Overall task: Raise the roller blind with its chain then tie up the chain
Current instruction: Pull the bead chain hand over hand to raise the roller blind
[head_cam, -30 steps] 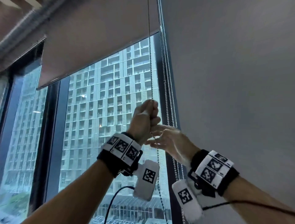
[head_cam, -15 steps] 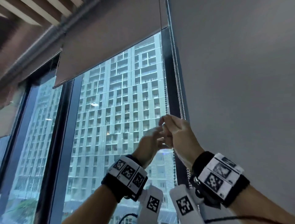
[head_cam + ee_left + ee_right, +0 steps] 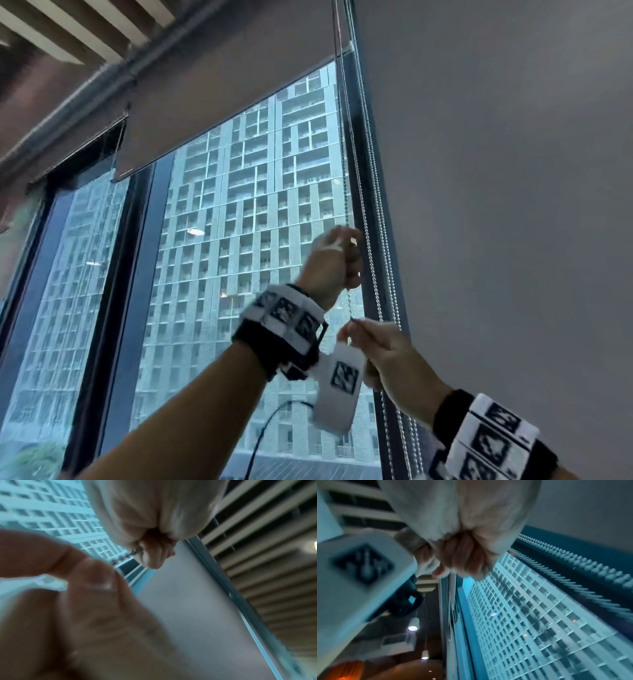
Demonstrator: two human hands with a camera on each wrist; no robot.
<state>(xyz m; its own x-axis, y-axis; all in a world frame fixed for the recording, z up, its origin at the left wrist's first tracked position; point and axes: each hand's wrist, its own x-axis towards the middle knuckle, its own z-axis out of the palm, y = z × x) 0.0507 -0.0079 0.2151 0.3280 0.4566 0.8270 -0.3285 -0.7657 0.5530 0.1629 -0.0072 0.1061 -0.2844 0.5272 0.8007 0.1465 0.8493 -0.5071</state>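
- Roller blind (image 3: 212, 99): grey fabric, partly raised; bottom bar slants across the upper window, glass below it uncovered.
- Chain (image 3: 346, 192): beaded metal, hanging straight down from the blind's right end along the dark window frame (image 3: 359, 178), passing through both hands.
- Left hand (image 3: 337, 262): the higher hand; fingers curled into a fist, clamped on the chain, which enters at the top and leaves below.
- Right hand (image 3: 380, 346): lower, just below the left; fingertips together, pinching the chain. In the left wrist view the chain (image 3: 127, 555) spans the short gap between the two hands.
- Second blind (image 3: 496, 205): grey, fully down, right of the frame.
- Its own chains (image 3: 380, 212): pale bead strands hanging beside the frame, untouched.
- Wrist bands (image 3: 286, 315): black with white coded markers, one on each wrist.
- Tower block (image 3: 246, 240): outside the glass.
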